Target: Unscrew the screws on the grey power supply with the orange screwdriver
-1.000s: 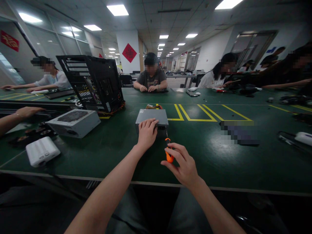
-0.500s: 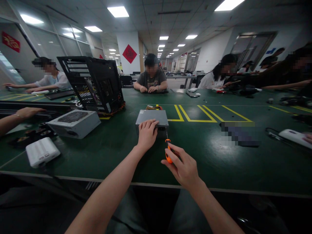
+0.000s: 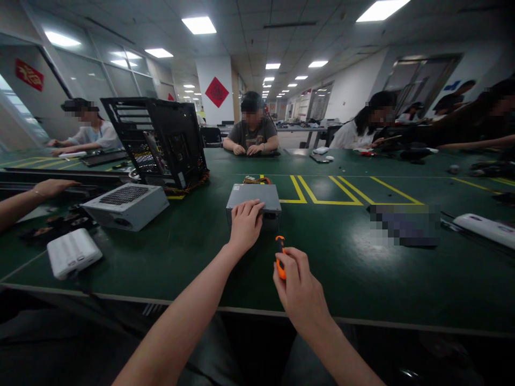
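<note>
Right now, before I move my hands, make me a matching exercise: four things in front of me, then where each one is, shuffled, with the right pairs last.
Things:
1. Orange-handled screwdriver
2. Middle grey box
3. Black computer case
4. Red diamond sign

Places:
A. Under your left hand
B. On a white pillar
C. Held in your right hand
D. Behind a vented grey box

Right pairs: 1-C, 2-A, 3-D, 4-B.
</note>
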The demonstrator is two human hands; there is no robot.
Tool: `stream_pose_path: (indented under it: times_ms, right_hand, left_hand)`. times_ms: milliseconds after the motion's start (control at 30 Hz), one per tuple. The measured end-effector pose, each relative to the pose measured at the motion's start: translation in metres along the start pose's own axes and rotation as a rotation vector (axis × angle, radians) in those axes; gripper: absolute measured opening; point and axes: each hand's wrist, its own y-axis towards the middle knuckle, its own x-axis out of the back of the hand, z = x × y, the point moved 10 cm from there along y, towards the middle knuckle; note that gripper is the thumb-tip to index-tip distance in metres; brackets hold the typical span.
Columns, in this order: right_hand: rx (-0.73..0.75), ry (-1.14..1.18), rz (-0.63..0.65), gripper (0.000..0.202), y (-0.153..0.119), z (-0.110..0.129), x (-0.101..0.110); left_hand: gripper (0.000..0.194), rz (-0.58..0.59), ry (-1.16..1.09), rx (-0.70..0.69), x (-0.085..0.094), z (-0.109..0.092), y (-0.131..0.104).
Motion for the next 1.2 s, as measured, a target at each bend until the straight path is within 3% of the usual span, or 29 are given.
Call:
stream_pose_path:
  times_ms: [100, 200, 333, 433, 500, 667, 900, 1067, 1200]
  right_hand:
    - [-0.189, 0.088, 0.067, 0.015, 0.001, -0.020, -0.004]
    - [-0.461, 0.327, 0.173, 0.024, -0.008, -0.045, -0.020]
    - [-0.876, 0.970, 0.207, 0.041, -0.031, -0.059, -0.055]
    - [-1.275, 1.558, 0.149, 0.036, -0.048, -0.051, -0.086]
    - [-1.397, 1.687, 0.118, 0.026, -0.049, -0.046, -0.095]
    - [-1.506, 1.798, 0.045, 0.011, -0.045, -0.044, -0.105]
    - [-1.619, 1.906, 0.031, 0.018, -0.047, -0.038, -0.111]
    - [-1.590, 1.981, 0.073, 0.022, -0.043, -0.033, -0.112]
    - [-1.554, 1.983, 0.004, 0.008, -0.044, -0.035, -0.112]
  left_hand:
    - [0.032, -0.001, 0.001, -0.004, 0.000, 0.000, 0.000]
    - [0.032, -0.003, -0.001, -0.007, 0.001, 0.000, 0.000]
    - [0.031, -0.006, -0.007, -0.003, 0.002, -0.001, 0.000]
    - [0.031, -0.006, -0.010, 0.006, 0.002, 0.000, 0.000]
    - [0.031, -0.005, -0.012, 0.007, 0.001, 0.000, 0.000]
    - [0.032, -0.002, -0.007, 0.007, 0.000, 0.001, 0.000]
    - [0.032, -0.007, -0.009, 0.001, 0.001, 0.000, 0.000]
    - [0.032, -0.008, -0.012, 0.012, 0.001, 0.000, 0.000]
    - [0.032, -0.009, -0.016, 0.011, 0.002, 0.000, 0.000]
